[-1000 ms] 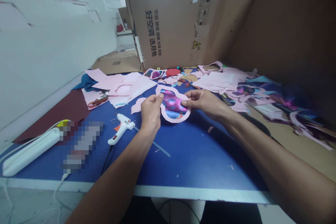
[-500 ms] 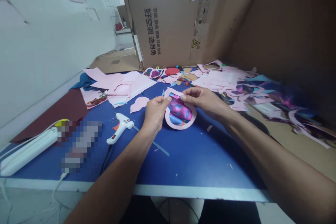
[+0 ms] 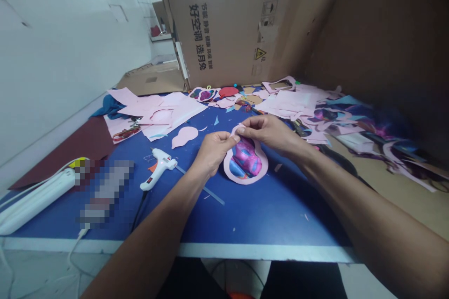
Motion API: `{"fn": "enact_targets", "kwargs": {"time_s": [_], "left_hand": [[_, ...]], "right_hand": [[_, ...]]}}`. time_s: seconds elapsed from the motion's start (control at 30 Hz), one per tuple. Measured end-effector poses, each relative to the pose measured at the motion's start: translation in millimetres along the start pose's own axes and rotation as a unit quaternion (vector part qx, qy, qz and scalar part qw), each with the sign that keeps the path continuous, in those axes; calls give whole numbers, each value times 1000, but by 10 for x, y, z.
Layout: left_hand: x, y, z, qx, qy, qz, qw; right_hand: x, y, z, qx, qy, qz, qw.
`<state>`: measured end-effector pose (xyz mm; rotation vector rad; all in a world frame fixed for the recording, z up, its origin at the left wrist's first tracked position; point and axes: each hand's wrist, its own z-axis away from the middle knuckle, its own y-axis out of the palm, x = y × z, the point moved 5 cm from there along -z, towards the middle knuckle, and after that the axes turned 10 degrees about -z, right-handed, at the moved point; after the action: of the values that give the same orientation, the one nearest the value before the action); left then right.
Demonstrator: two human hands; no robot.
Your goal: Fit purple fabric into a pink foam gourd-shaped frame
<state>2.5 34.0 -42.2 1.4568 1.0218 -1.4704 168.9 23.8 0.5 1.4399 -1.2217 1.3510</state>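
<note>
Two hands meet at the narrow top of a pink gourd-shaped frame (image 3: 228, 173), which lies near the middle of the blue surface (image 3: 277, 210) with a galaxy-printed sheet (image 3: 247, 159) filling its opening. The left hand (image 3: 213, 152) and the right hand (image 3: 266, 131) are both closed in tight pinches on that narrow neck, their grips almost touching. Pinching there seems to give close control of the thin rim, while the wider lower part lies on the surface and needs no holding.

Just left of the hands lie a white hot glue gun (image 3: 157, 168) and a pink gourd-shaped cut-out (image 3: 184, 136), both within easy reach. A thin clear glue stick (image 3: 206, 191) lies near the gun. Farther off, pink paper offcuts (image 3: 168, 114) spread to the far left, and more pink scraps (image 3: 291, 107) and galaxy-printed offcuts (image 3: 365, 126) pile up to the far right. A white power strip (image 3: 35, 203) sits at the left edge beside a blurred object. A large cardboard box (image 3: 217, 23) stands behind the surface, and a white wall (image 3: 52, 56) runs along the left.
</note>
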Motion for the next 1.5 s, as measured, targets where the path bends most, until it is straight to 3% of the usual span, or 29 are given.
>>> {"fn": "enact_targets", "kwargs": {"time_s": [0.2, 0.53, 0.9, 1.5], "left_hand": [[-1, 13, 23, 10, -19, -10, 1000], [-69, 62, 107, 128, -106, -15, 986], [-58, 72, 100, 92, -114, -65, 987], [-47, 72, 99, 90, -142, -72, 983]], "right_hand": [[-54, -35, -33, -28, -17, 36, 999], [-4, -296, -43, -83, -27, 16, 996], [-47, -316, -99, -93, -56, 2, 994], [-3, -379, -90, -130, -71, -3, 989]]}}
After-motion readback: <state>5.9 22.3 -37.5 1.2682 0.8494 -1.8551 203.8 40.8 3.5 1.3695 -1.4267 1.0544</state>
